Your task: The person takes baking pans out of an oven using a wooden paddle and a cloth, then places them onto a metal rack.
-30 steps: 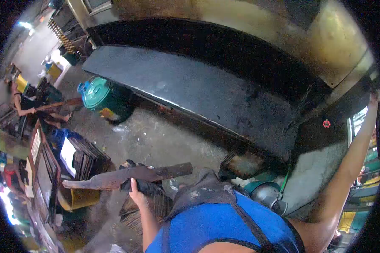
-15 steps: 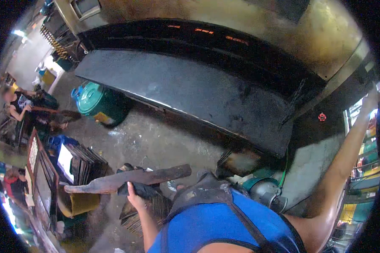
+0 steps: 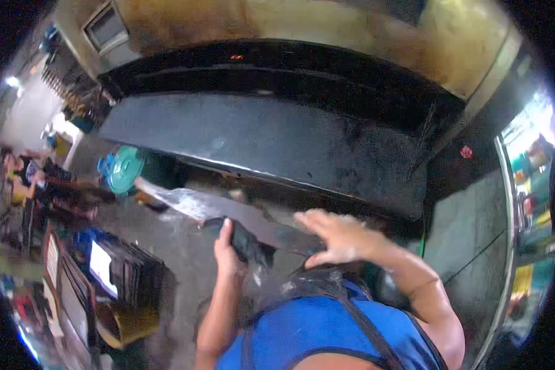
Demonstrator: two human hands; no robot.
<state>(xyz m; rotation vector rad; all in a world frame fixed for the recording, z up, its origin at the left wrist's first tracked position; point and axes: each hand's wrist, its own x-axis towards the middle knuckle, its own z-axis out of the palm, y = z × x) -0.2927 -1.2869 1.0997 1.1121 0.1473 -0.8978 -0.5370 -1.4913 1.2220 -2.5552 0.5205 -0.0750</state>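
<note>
My left hand (image 3: 228, 246) grips a long flat wooden paddle (image 3: 222, 213) with a black cloth (image 3: 245, 243) bunched under the fingers. The paddle lies across in front of my body, its narrow end pointing left towards a green drum. My right hand (image 3: 339, 237) is raised near the paddle's right end, fingers apart, with nothing in it. Motion blurs it, and whether it touches the paddle I cannot tell. Beyond both hands stretches a long dark metal surface (image 3: 259, 129) below a wide black opening.
A green lidded drum (image 3: 125, 169) stands under the surface's left end. Stacked dark trays (image 3: 129, 271) and a yellow container (image 3: 132, 324) are at lower left. One person (image 3: 34, 176) sits at far left. A grey panel (image 3: 468, 228) stands at right.
My right hand has come down from the far right to beside the paddle's right end. The paddle has risen and tilted, its left end higher. The view has shifted, and the seated person has moved.
</note>
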